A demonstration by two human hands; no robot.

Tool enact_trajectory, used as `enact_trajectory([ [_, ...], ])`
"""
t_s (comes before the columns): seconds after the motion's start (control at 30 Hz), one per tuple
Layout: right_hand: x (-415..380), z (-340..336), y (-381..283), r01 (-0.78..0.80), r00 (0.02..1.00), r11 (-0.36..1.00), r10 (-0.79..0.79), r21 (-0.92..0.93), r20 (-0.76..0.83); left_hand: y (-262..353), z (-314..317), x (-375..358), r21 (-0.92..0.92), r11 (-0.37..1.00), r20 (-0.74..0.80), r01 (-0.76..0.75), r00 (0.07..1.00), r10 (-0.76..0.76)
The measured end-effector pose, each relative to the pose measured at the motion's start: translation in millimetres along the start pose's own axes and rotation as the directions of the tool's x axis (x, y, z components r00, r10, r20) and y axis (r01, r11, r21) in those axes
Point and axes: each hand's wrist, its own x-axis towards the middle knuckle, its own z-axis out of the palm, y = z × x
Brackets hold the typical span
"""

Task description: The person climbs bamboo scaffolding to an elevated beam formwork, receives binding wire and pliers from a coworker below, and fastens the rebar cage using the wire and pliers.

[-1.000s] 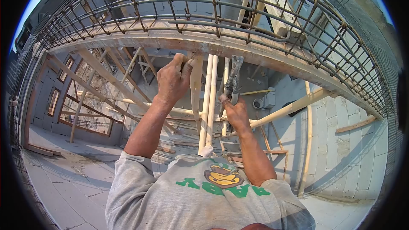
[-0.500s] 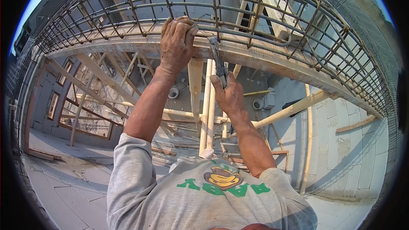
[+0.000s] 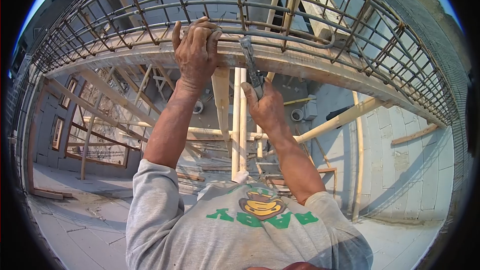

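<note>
My left hand [image 3: 196, 55] is raised to the lower bars of the rebar cage [image 3: 200, 4], its back towards me. Thumb and forefinger are pinched together, and a thin wire [image 3: 220, 20] sticks up beside their tips; the little finger stands apart on the left. Lower and to the right, my right hand [image 3: 268, 107] is closed around a worn grey hand tool [image 3: 250, 60]. The tool points up, its flat end overlapping the edge of the wooden formwork beam [image 3: 310, 72] just under the cage. I cannot tell what kind of tool it is.
Several round timber props [image 3: 345, 120] stand and slant beneath the beam. Far below, a bucket [image 3: 297, 115], pale blocks [image 3: 310, 108] and loose boards [image 3: 215, 168] lie on the floor. Grey block walls [image 3: 420, 170] surround the space, with a framed window opening [image 3: 100, 137] at left.
The view has shifted slightly, so the cage and both hands appear a little further left. My left little finger has spread outward. The right hand still grips the tool near the beam.
</note>
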Motion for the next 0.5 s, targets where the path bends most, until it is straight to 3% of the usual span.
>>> enact_trajectory([
  [0.03, -4, -6, -2, -0.006, 0.999, 0.999, 0.004, -0.039, -0.045, -4, 2, 0, -0.014, 1.0, -0.009, -0.014, 1.0, 0.014],
  [0.13, -12, -28, -10, -0.037, 0.999, 0.961, 0.042, 0.273, -0.012, -3, 2, 0, -0.003, 1.0, -0.014, -0.008, 1.0, 0.008],
  [0.17, -13, -29, -8, 0.077, 0.985, 0.954, -0.028, 0.291, -0.169, -2, 2, 0, -0.012, 1.0, -0.023, 0.001, 1.0, -0.002],
  [0.33, 9, -101, -10, 0.232, 0.9, 0.964, -0.164, 0.127, -0.403, 2, -3, -1, -0.042, 0.999, 0.013, 0.026, 1.0, -0.025],
  [0.43, 14, -142, -20, 0.214, 0.85, 0.952, -0.071, 0.218, -0.522, 0, -4, -2, -0.043, 0.999, 0.028, 0.011, 1.0, -0.01],
  [0.47, 19, -154, -21, 0.258, 0.819, 0.946, -0.106, 0.197, -0.565, 1, -3, -2, -0.053, 0.998, 0.014, 0.021, 1.0, -0.021],
  [0.5, 21, -167, -34, 0.23, 0.807, 0.923, -0.005, 0.308, -0.59, 2, -1, -2, -0.061, 0.998, 0.001, 0.033, 0.999, -0.033],
])
